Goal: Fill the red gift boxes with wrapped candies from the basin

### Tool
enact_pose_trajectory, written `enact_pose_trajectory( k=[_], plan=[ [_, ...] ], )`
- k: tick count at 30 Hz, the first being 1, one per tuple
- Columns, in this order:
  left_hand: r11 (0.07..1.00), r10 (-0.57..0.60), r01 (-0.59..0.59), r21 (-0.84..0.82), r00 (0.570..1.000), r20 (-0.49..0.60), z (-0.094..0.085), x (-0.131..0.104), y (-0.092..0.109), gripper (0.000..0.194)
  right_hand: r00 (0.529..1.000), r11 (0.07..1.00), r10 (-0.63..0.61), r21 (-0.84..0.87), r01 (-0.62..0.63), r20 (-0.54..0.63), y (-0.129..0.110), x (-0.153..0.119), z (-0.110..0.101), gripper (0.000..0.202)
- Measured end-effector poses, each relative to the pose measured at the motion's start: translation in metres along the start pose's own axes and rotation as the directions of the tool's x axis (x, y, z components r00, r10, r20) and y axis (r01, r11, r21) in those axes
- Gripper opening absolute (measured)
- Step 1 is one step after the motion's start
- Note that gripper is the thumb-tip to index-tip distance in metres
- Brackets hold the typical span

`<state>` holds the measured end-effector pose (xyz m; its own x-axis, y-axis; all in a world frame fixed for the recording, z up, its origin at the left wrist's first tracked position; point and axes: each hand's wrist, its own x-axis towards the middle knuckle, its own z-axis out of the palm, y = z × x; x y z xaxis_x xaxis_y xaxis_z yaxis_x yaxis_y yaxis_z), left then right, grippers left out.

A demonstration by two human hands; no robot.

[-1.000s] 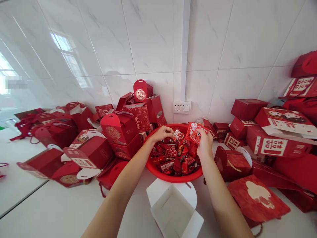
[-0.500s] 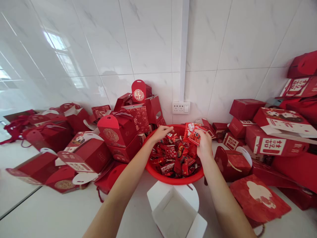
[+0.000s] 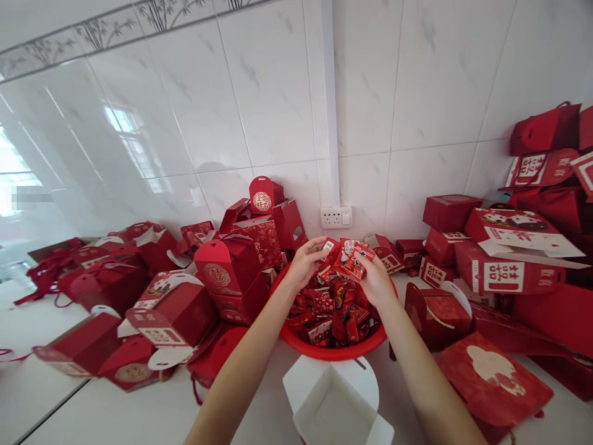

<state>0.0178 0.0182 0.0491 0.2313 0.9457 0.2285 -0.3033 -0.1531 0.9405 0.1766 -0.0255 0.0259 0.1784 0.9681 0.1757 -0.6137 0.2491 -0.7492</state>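
A red plastic basin [image 3: 333,354] is filled with small red-wrapped candies [image 3: 331,303]. Over its far part, my right hand [image 3: 377,284] is closed on red candy packets [image 3: 354,259] with printed fronts. My left hand [image 3: 306,264] is above the basin's left side, its fingers closed on a small red packet with a white label [image 3: 328,247]. The two hands are close but apart. In front of the basin stands an open box [image 3: 331,414], white inside, with its flaps folded out and no candy visible in it.
Red gift boxes [image 3: 173,312] crowd the left side, some stacked against the tiled wall [image 3: 278,86]. More red boxes [image 3: 514,266] are piled high at the right. A wall socket [image 3: 336,217] sits behind the basin. A seam crosses the white table [image 3: 152,408] at left.
My left hand has picked up a small packet and moved nearer my right hand. The right hand's packets have shifted slightly left. The head view has tilted up a little.
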Motion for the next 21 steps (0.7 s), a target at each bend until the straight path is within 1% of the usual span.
enact_pose_trajectory(
  k=[3,7,9,12,13,15,17,21],
  plan=[
    [0.992,0.118,-0.118,-0.04,0.993,-0.01,0.013,-0.025,0.002,0.054,0.999,0.999,-0.019,-0.041,0.021,0.047,-0.004,-0.009,0.008,0.044],
    [0.969,0.248,-0.248,0.014,0.967,-0.052,0.021,-0.053,0.005,0.052,0.993,0.992,-0.035,-0.114,0.047,0.109,-0.011,-0.021,0.015,0.045],
    [0.957,0.287,-0.284,0.057,0.956,-0.064,0.022,-0.062,0.008,0.05,0.986,0.976,-0.076,-0.19,0.104,0.149,-0.015,-0.027,0.017,0.045],
    [0.937,0.335,-0.325,0.13,0.941,-0.056,0.022,-0.073,0.012,0.043,0.964,0.926,-0.146,-0.313,0.213,0.224,-0.021,-0.033,0.018,0.042],
    [0.929,0.35,-0.339,0.151,0.936,-0.051,0.021,-0.076,0.013,0.04,0.96,0.911,-0.155,-0.343,0.23,0.231,-0.022,-0.035,0.019,0.042],
    [0.912,0.376,-0.363,0.192,0.926,-0.035,0.02,-0.082,0.014,0.038,0.965,0.896,-0.166,-0.378,0.233,0.201,-0.024,-0.038,0.02,0.045],
    [0.888,0.406,-0.391,0.243,0.914,-0.014,0.019,-0.087,0.014,0.04,0.965,0.881,-0.198,-0.401,0.252,0.171,-0.026,-0.041,0.022,0.045],
    [0.842,0.448,-0.432,0.322,0.894,0.026,0.018,-0.095,0.01,0.042,0.948,0.85,-0.257,-0.423,0.313,0.186,-0.031,-0.047,0.025,0.034]
  ],
)
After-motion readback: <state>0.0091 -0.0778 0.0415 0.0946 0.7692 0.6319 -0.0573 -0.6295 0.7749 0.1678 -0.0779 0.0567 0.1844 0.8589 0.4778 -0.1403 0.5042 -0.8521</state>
